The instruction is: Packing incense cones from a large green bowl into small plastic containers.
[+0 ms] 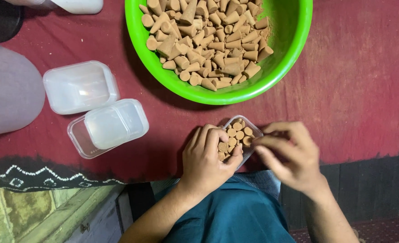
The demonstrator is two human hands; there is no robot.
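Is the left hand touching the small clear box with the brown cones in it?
Touching. The head view shows the left hand wrapped around the small clear box, with its fingers over the near rim and resting on the cones inside.

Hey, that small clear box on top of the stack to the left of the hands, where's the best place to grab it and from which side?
Probably from above, fingers across the two long sides of the upper clear box. It sits crooked on the lower box, its rim exposed all round. The left hand is nearest; both hands, with the right hand, are at the small tray of cones.
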